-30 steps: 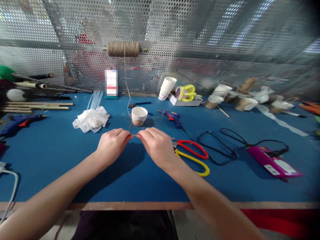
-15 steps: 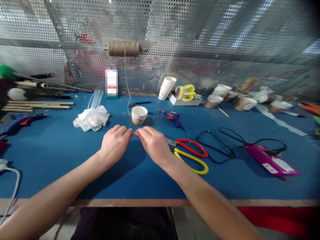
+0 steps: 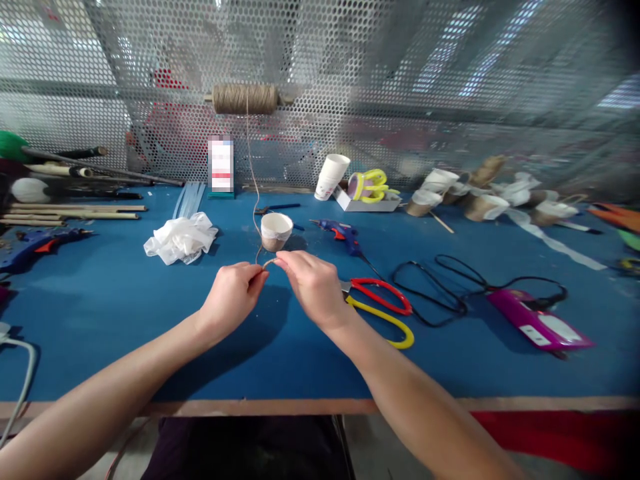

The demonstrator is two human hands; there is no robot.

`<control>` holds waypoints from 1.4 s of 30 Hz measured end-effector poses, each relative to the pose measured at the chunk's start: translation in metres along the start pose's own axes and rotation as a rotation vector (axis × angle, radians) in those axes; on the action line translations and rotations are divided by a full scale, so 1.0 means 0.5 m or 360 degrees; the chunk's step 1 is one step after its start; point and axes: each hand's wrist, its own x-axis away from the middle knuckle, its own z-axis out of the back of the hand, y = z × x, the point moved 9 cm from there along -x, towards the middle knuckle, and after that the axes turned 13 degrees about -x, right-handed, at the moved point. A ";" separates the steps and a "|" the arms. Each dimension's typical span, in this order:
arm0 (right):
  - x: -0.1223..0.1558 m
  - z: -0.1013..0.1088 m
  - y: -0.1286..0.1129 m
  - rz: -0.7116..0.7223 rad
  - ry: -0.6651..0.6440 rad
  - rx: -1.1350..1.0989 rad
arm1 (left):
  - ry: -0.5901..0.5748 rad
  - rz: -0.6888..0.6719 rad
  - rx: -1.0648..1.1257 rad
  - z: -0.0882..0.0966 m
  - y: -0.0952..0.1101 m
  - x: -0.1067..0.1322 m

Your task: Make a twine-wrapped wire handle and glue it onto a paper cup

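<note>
My left hand [image 3: 231, 291] pinches a strand of brown twine [image 3: 270, 261], and my right hand [image 3: 311, 283] pinches the same strand a little to the right. A short curved piece of it shows between my fingertips. The twine runs up from my left fingers, past a small cup [image 3: 276, 231], to a spool [image 3: 245, 99] mounted on the mesh. The cup stands upright just beyond my hands, white at the rim and brown lower down. Scissors [image 3: 383, 297] with one red and one yellow handle lie beside my right wrist, their blades partly hidden by it.
A blue glue gun [image 3: 337, 233] lies right of the cup, its cord looping toward a purple power strip [image 3: 540, 319]. Crumpled white cloth [image 3: 183, 238] lies to the left. Stacked paper cups [image 3: 332, 177], a white box [image 3: 370, 201] with yellow-handled scissors and several wrapped cups [image 3: 483, 207] stand behind.
My fingertips have moved slightly apart, showing more twine between them. My left hand has turned so its thumb shows. The view has shifted slightly.
</note>
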 end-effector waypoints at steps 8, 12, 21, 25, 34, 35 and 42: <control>-0.002 -0.016 0.003 -0.0010 -0.0112 -0.0021 | 0.0017 -0.0241 -0.0723 0.014 0.021 -0.023; 0.000 -0.010 0.005 -0.0010 -0.0089 0.0037 | -0.0043 -0.0182 -0.0695 0.003 0.028 -0.027; -0.004 -0.017 0.016 -0.0113 -0.0136 -0.0025 | -0.0021 -0.0062 -0.0409 -0.003 0.016 -0.028; -0.020 0.025 0.016 -0.0036 -0.0036 0.0088 | 0.0077 -0.0091 -0.0374 0.008 0.001 -0.034; -0.014 0.032 0.015 0.0073 0.0007 0.0248 | 0.0164 -0.0018 0.0055 0.019 -0.004 -0.023; -0.014 0.030 0.014 0.0062 0.0025 0.0260 | 0.0129 0.0030 0.0135 0.015 -0.005 -0.020; -0.010 0.014 0.011 0.0030 0.0083 0.0274 | -0.0085 0.0170 0.0152 -0.008 -0.014 -0.020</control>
